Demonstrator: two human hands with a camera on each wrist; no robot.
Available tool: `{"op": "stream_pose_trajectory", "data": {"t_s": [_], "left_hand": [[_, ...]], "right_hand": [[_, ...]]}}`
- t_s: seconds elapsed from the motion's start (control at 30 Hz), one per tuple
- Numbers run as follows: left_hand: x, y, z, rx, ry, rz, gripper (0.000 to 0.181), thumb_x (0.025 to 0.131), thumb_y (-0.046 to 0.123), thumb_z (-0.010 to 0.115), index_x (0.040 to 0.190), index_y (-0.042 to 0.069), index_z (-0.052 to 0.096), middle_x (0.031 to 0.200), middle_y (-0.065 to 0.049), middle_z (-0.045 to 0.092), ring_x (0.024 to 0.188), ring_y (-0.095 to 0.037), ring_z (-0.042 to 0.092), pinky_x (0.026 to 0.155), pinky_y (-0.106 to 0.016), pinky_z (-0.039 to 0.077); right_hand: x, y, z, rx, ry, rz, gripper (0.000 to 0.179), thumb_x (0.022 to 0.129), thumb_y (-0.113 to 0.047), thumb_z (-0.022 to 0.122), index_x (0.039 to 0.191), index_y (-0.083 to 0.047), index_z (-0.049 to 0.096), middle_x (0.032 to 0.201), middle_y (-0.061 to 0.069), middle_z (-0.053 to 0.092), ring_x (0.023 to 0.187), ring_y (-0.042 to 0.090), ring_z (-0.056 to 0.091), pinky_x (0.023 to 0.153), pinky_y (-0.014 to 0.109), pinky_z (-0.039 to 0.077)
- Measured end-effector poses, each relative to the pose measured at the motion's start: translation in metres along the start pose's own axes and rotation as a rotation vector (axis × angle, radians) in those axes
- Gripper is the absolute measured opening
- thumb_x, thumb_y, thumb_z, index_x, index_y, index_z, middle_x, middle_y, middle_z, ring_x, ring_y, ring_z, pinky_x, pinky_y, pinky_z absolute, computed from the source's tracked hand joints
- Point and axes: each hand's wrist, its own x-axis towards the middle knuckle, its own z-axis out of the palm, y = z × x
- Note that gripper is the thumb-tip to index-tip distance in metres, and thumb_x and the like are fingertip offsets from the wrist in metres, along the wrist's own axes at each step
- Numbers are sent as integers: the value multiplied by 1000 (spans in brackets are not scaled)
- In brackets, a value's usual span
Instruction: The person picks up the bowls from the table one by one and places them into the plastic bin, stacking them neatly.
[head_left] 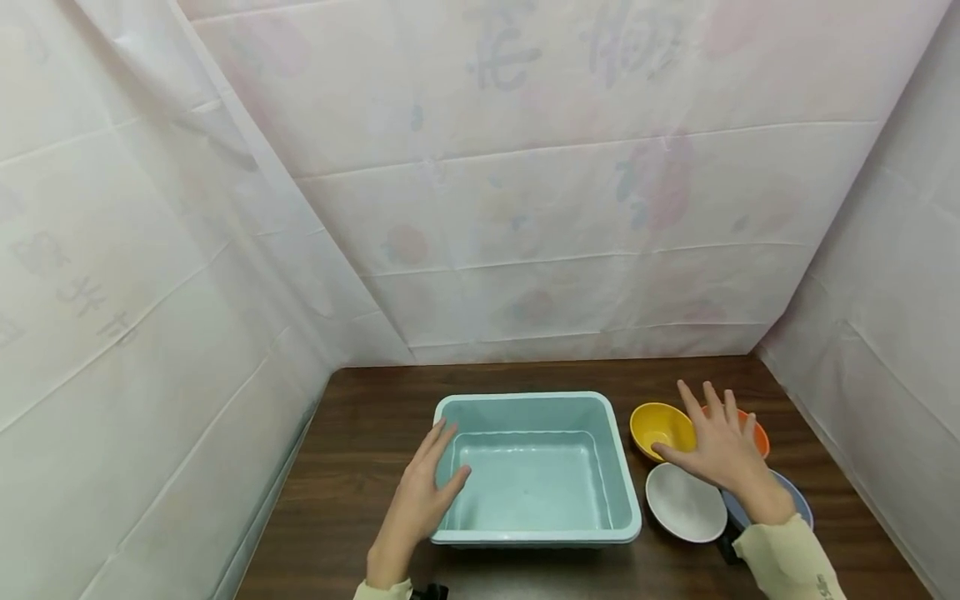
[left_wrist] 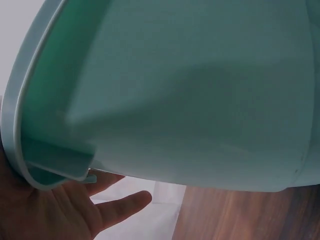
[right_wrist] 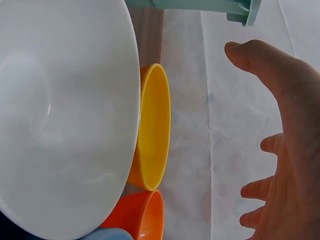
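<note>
A light teal rectangular basin point(head_left: 536, 537) stands on the dark wooden table, with nothing inside it. My left hand point(head_left: 420, 496) is at the basin's left rim, fingers extended and thumb spread; in the left wrist view the hand point(left_wrist: 75, 210) shows beside the rim corner. Over the bowls on the right, my right hand point(head_left: 720, 446) is spread wide and holds nothing. Around it are a yellow bowl point(head_left: 660, 427), an orange bowl point(head_left: 761, 437) partly hidden by the fingers, a white bowl point(head_left: 686, 504) and a blue dish point(head_left: 798, 496) partly under the wrist.
Pale printed sheeting point(head_left: 525, 208) hangs behind the table point(head_left: 360, 433) and along both sides. In the right wrist view the white bowl point(right_wrist: 75, 125) stands large in front of the yellow bowl point(right_wrist: 155, 130) and orange bowl point(right_wrist: 150, 215).
</note>
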Motion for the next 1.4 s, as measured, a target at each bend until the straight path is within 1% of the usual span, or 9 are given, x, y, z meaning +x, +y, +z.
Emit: {"op": "stream_pose_trajectory", "data": {"t_s": [0.17,0.27,0.43,0.7,0.8,0.93,1.1,1.2,1.4], "left_hand": [[0,-3,-1,-45,-15,-2,50,102,23,66,150,14,54,167,-7,34,149,-33,42,114,-58,44],[0,-6,-1,-70,-18,-6,47,104,25,64,149,15,55,167,-6,34,150,-34,40,114,-59,43],[0,-10,1,-93,-9,12,44,104,25,63,146,15,57,167,-7,34,150,-37,39,114,-62,42],[-2,-10,1,-125,-9,7,40,103,18,64,142,16,61,167,-8,33,150,-36,39,113,-63,42],[-1,-9,1,-113,-32,-4,40,103,20,64,143,18,60,169,-7,31,151,-37,38,113,-63,42],[2,-8,0,-74,-79,-16,43,104,23,63,146,18,58,170,-7,27,150,-38,38,111,-66,43],[3,-6,-1,-38,-113,-31,46,104,30,62,149,20,55,172,-3,22,152,-36,37,111,-66,43],[2,-7,-1,-32,-115,-27,46,104,29,62,148,19,56,172,-3,21,151,-36,37,111,-66,43],[0,-7,-2,-21,-113,-2,45,104,30,62,147,18,57,172,-7,23,150,-39,39,109,-67,44]], "right_hand": [[-1,1,1,4,-2,-4,122,80,-68,74,167,-17,5,163,42,7,144,72,4,102,93,-1],[-2,1,3,0,-13,-5,121,80,-67,75,167,-17,6,163,42,7,144,71,5,102,93,0],[-5,0,5,-17,-25,-3,120,80,-67,75,166,-15,10,162,42,10,143,71,9,101,94,5],[-6,-2,7,-21,-22,-6,119,80,-69,74,166,-15,11,161,42,12,143,71,11,101,93,9],[-5,-3,9,-6,-22,-4,119,80,-69,74,166,-17,10,162,42,12,144,71,10,102,93,8],[-4,-4,13,7,-44,-3,118,81,-66,75,166,-19,9,163,40,11,145,69,8,104,92,6],[-3,-5,18,-10,-65,-14,116,81,-65,76,166,-19,13,163,39,12,146,68,8,106,91,5],[-2,-7,19,-19,-64,-25,115,81,-66,75,166,-17,14,164,38,12,146,68,9,105,91,8],[1,-12,20,-27,-70,-40,113,83,-67,72,166,-15,14,164,37,13,145,69,11,104,90,17]]}}
